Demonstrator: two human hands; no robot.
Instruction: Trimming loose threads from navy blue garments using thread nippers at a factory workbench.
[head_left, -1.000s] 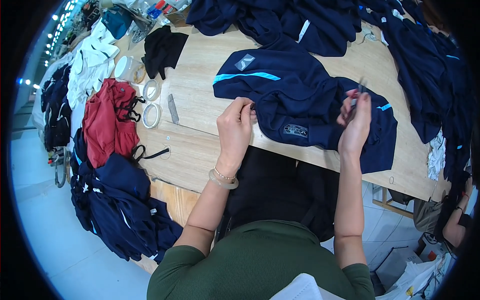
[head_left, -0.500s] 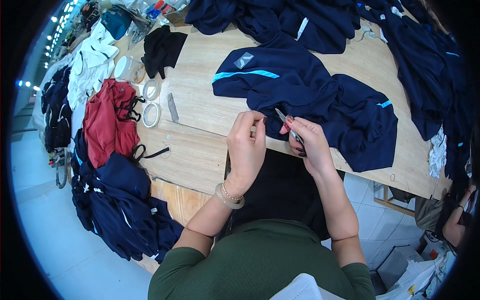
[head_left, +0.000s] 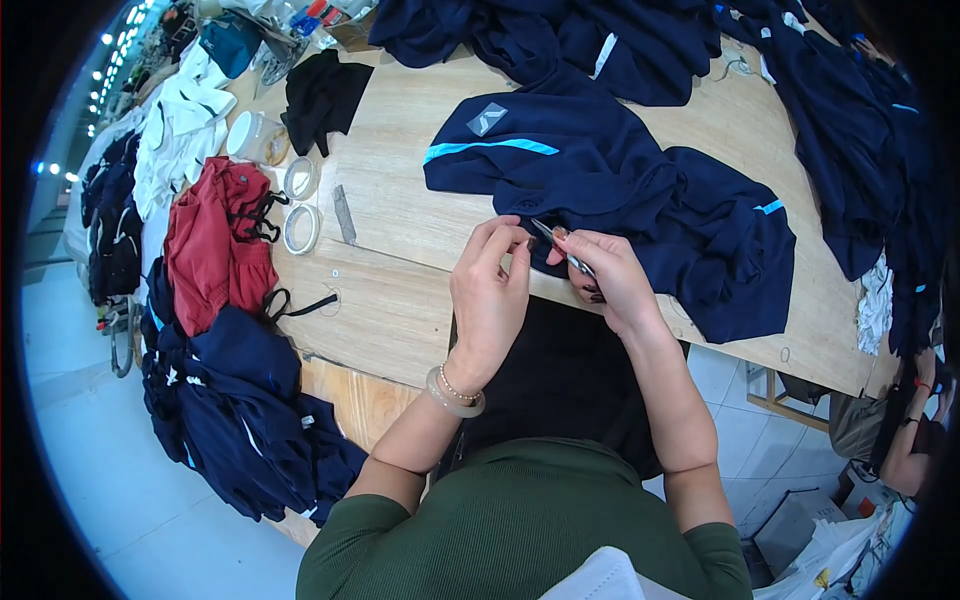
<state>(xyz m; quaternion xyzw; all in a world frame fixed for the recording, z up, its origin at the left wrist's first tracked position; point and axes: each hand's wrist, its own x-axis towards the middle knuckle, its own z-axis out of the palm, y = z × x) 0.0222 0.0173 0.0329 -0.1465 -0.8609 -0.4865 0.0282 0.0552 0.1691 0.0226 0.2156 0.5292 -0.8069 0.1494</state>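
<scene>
Plainly, I see the navy garment (head_left: 620, 140) spread with its long axis slanting from upper left to lower right, its end with the grey patch and light blue stripe toward the upper left, and a second short blue mark near its right end. The small metal snips (head_left: 542, 230) lie along a similar slant, blades aimed up and left, handles back toward the palm.

From where I watch, the right hand (head_left: 622, 280) is clamped on the snips, over the garment's near edge. The left hand (head_left: 490, 280) sits just left of the blades, thumb and forefinger drawn close; I cannot tell whether they pinch cloth or thread. Most of the garment lies beyond both hands and off to the right.

Under it all I have a pale wooden table (head_left: 390, 210). To the left rest two tape rolls (head_left: 289, 230), a flat grey strip (head_left: 344, 215), a white tub (head_left: 247, 135), a black cloth (head_left: 325, 95) and a red garment (head_left: 215, 240), with a navy pile (head_left: 250, 410) nearer the wearer. More navy clothing (head_left: 640, 50) is heaped along the far side. Light floor tiles (head_left: 130, 470) show at left, and a co-worker's arm (head_left: 908, 440) at the right rim.
</scene>
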